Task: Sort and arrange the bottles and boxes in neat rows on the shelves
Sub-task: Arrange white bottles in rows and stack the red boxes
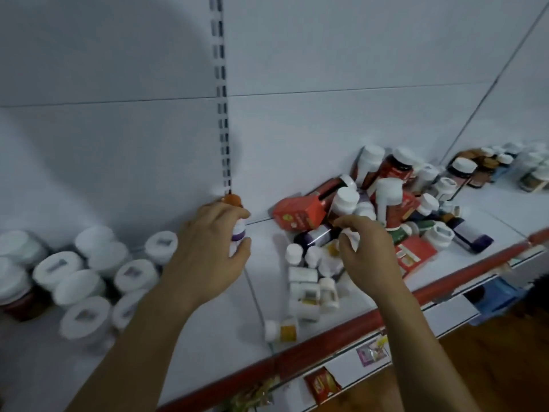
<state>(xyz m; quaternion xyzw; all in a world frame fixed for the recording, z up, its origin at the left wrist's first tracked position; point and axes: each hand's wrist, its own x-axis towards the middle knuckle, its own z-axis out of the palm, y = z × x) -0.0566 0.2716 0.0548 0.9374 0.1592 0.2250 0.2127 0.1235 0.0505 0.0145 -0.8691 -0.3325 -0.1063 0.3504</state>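
Left hand [208, 251] grips the orange-capped bottle [238, 231]; right hand [368, 257] touches the pile [386, 194].

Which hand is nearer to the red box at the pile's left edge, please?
The right hand: fingertips just right of the red box; the left hand grips a bottle farther left.

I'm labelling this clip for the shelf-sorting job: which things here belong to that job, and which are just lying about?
Job: orange-capped bottle in the left hand; jumbled pile of bottles and boxes by the right hand; white-lidded jars in rows; shelf.
Lying about: shelf-edge labels; blue object below the shelf.
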